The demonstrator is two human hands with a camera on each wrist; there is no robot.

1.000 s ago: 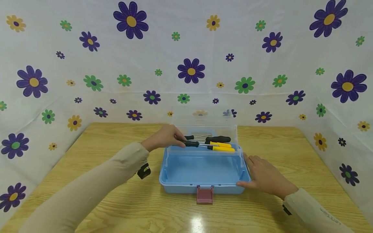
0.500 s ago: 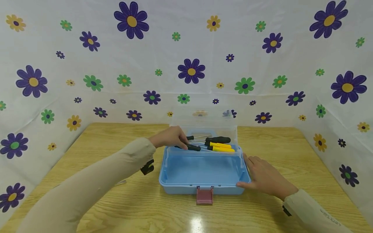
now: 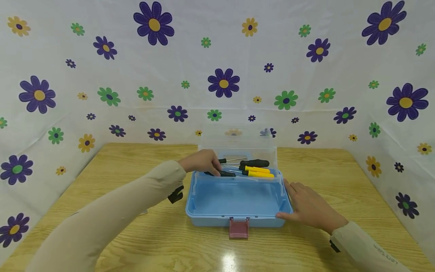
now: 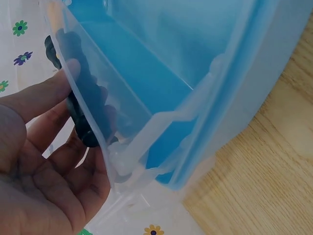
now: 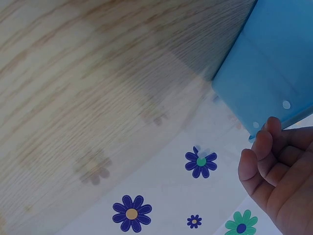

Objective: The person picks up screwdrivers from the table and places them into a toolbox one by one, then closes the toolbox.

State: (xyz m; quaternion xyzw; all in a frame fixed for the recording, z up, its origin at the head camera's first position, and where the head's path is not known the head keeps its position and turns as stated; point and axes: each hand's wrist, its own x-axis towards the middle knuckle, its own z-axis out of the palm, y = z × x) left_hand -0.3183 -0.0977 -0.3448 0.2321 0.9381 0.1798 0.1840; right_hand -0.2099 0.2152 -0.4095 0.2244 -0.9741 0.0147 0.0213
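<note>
A blue toolbox (image 3: 210, 220) stands on the wooden table, its clear lid (image 3: 217, 141) raised at the back. My left hand (image 3: 202, 161) pinches a black-handled screwdriver (image 3: 228, 174) at the clear upper tray (image 4: 134, 132), partly hidden by the fingers. In the left wrist view, the black handle (image 4: 82, 120) lies between thumb and fingers beside the tray wall. Yellow-handled screwdrivers (image 3: 259, 174) and a thick black handle (image 3: 256, 163) lie in the tray. My right hand (image 3: 310, 206) rests on the box's right side, thumb at the front corner, fingers loosely bent.
A pink latch (image 3: 238, 229) hangs down at the toolbox front. Left of the box, a small pale metallic piece (image 3: 144, 212) shows beside my left sleeve, which hides the rest. White cloth with printed flowers (image 3: 223, 83) hangs behind the table (image 3: 163, 241).
My left hand has moved slightly right and lowered the black-handled screwdriver at the tray's front; its shaft, crossing the yellow handles earlier, now lies lower. The right hand stays at the box.
</note>
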